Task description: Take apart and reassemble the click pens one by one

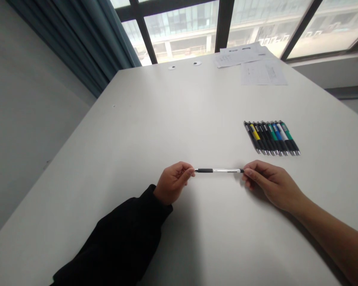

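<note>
A slim pen [219, 171] with a clear barrel and a black grip lies level between my two hands, just over the white table. My left hand [175, 180] pinches its left end, beside the black grip. At the black right end, the thumb and fingers of my right hand [267, 180] are closed on the pen. Beyond my right hand, a row of several pens [271, 138] lies side by side on the table; their barrels are black, yellow, green, blue and white.
The white table [167, 119] reaches to the windows. Sheets of paper [264, 72] lie at its far right edge. Two round holes with white rims [197, 63] sit near the back edge. A blue-grey curtain [86, 35] hangs at the left.
</note>
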A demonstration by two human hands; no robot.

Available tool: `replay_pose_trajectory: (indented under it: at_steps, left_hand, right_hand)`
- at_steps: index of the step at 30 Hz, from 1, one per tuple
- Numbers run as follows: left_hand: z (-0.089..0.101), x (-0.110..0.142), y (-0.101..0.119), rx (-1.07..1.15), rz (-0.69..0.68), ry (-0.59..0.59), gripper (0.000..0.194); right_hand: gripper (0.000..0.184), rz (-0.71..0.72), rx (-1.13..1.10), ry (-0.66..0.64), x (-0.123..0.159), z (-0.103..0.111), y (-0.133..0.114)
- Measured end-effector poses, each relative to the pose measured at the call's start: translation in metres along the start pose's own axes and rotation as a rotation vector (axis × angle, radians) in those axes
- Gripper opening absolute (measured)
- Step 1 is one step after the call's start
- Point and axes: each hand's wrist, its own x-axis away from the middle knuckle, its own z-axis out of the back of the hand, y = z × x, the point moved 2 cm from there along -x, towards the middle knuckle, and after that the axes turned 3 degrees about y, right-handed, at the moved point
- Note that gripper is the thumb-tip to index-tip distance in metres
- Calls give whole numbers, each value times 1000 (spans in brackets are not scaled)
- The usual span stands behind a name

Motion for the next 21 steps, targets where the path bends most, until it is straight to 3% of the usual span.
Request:
replay_pose_trajectory:
  at_steps: [21]
  left_hand:
    - [-1,0,7,-164,0,-52,47]
  right_hand:
    - [53,58,266,13,1,0,-13]
